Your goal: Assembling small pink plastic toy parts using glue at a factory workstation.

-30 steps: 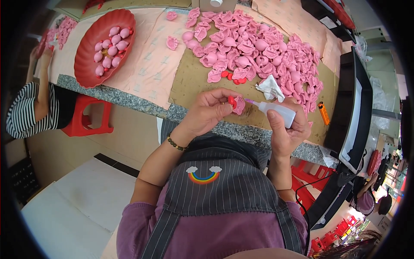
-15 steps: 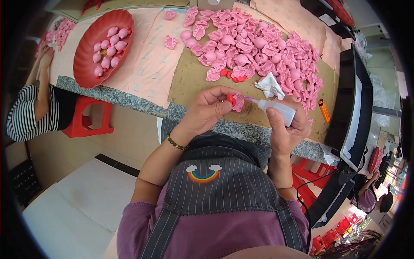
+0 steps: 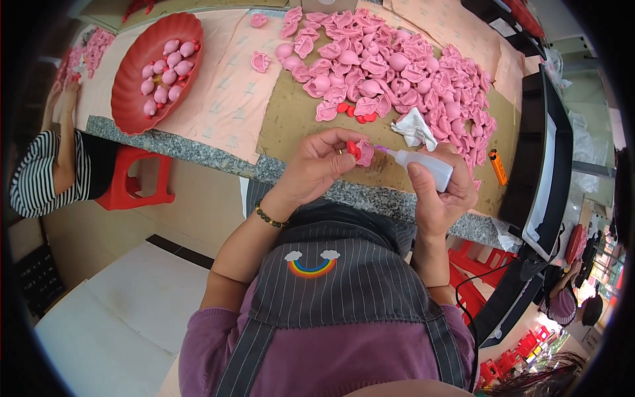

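Note:
Between the thumb and fingers of my left hand (image 3: 319, 162) is a hollow pink molded half-shell (image 3: 364, 153), together with a small red piece (image 3: 353, 149). My right hand (image 3: 443, 188) is wrapped round a translucent squeeze bottle (image 3: 428, 169), its purple nozzle tip (image 3: 381, 149) pointing left, close to the shell's rim. Whether the tip touches the shell I cannot tell. Just beyond my hands several small red pieces (image 3: 360, 118) lie at the edge of a big heap of pink half-shells (image 3: 397, 69). A crumpled white tissue (image 3: 415, 128) rests beside that heap.
At the left stands a red scalloped tray (image 3: 126, 112) with joined pink pieces in it. An orange lighter (image 3: 497, 168) lies at the board's right side, near a black-framed box (image 3: 546, 172). Another person in a striped sleeve (image 3: 43, 175) works at the far left.
The bottle's nozzle has drawn slightly away from the pink shell. Both hands otherwise keep nearly the same place and the same hold.

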A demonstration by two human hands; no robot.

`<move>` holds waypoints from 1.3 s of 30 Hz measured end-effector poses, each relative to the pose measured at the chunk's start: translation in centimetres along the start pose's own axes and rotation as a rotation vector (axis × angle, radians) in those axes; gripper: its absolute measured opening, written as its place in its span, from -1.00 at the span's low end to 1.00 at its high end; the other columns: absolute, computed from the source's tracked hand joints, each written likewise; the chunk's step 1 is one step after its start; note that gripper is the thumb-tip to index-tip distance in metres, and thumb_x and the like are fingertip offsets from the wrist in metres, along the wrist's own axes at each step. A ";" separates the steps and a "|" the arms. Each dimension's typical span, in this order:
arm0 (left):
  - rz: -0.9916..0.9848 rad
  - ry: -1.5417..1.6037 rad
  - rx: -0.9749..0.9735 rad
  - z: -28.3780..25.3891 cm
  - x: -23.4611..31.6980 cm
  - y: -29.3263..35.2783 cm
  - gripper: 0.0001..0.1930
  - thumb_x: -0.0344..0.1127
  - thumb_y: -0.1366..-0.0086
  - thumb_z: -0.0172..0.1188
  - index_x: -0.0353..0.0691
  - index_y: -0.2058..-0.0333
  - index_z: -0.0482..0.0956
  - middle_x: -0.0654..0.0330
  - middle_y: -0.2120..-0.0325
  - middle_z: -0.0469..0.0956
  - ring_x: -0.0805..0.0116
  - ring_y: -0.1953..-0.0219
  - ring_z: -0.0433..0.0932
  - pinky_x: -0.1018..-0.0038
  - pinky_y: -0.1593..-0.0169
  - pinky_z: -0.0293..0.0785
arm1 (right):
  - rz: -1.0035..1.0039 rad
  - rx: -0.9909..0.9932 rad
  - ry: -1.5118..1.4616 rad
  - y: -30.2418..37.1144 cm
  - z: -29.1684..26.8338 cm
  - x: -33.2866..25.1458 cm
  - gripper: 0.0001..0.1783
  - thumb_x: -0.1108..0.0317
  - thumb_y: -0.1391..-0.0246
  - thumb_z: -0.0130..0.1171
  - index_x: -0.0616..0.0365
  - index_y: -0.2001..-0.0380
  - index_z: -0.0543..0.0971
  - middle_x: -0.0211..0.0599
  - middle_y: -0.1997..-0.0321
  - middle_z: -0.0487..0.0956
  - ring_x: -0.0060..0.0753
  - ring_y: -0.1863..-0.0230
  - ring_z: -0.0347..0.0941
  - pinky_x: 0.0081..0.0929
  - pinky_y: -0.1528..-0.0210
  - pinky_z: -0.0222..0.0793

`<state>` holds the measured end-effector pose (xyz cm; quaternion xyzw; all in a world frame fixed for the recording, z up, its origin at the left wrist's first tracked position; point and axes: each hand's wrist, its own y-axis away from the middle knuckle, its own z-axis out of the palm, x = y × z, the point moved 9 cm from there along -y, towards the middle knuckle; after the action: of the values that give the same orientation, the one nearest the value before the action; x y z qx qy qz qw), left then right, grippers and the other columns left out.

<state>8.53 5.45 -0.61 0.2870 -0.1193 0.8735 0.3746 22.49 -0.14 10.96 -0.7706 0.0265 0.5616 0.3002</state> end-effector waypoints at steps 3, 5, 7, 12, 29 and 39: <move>0.003 -0.005 0.013 0.1 0.1 0.0 -0.65 -0.45 -0.16 0.11 -0.37 0.06 0.36 0.14 0.15 0.45 0.37 0.09 0.44 0.43 0.01 0.37 | -0.031 0.017 -0.024 -0.1 0.0 -0.3 -0.81 0.54 0.28 0.31 0.28 0.53 0.49 -0.40 0.63 0.39 -0.59 0.57 0.18 -0.64 0.49 0.07; 0.012 -0.010 0.002 0.1 0.2 0.0 -0.64 -0.46 -0.15 0.12 -0.37 0.06 0.35 0.14 0.15 0.45 0.38 0.10 0.44 0.44 0.02 0.37 | -0.025 0.016 -0.028 -0.1 -0.1 -0.3 -0.81 0.54 0.28 0.31 0.28 0.53 0.49 -0.40 0.63 0.39 -0.58 0.57 0.18 -0.64 0.49 0.07; 0.014 -0.013 0.011 0.1 0.3 0.0 -0.64 -0.46 -0.15 0.12 -0.37 0.05 0.35 0.14 0.15 0.45 0.38 0.09 0.44 0.45 0.01 0.36 | 0.012 -0.021 0.008 0.1 0.1 -0.1 -0.85 0.54 0.22 0.24 0.29 0.52 0.47 -0.37 0.57 0.44 -0.60 0.50 0.20 -0.66 0.41 0.10; 0.016 0.000 0.005 0.2 0.3 -0.1 -0.63 -0.48 -0.14 0.12 -0.38 0.05 0.34 0.13 0.15 0.45 0.38 0.09 0.44 0.45 0.00 0.35 | -0.020 0.003 -0.008 0.0 -0.1 0.0 -0.81 0.53 0.27 0.30 0.29 0.52 0.50 -0.40 0.63 0.38 -0.58 0.56 0.17 -0.63 0.48 0.07; 0.025 -0.001 0.041 -0.4 0.3 0.0 -0.62 -0.48 -0.15 0.11 -0.36 0.03 0.33 0.11 0.15 0.45 0.33 0.07 0.44 0.37 -0.02 0.35 | -0.016 -0.001 -0.007 0.0 -0.1 -0.1 -0.83 0.54 0.26 0.28 0.27 0.53 0.49 -0.41 0.63 0.38 -0.57 0.55 0.15 -0.62 0.47 0.04; 0.027 -0.007 0.044 -0.4 0.2 0.1 -0.63 -0.47 -0.16 0.10 -0.36 0.03 0.33 0.10 0.15 0.46 0.31 0.08 0.44 0.37 -0.01 0.36 | -0.017 0.006 0.007 0.1 -0.1 -0.1 -0.82 0.53 0.27 0.29 0.28 0.52 0.49 -0.40 0.63 0.37 -0.56 0.55 0.16 -0.61 0.48 0.06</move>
<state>8.19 5.74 -0.81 0.2967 -0.1055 0.8798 0.3560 22.49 -0.32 11.02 -0.7717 0.0227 0.5563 0.3074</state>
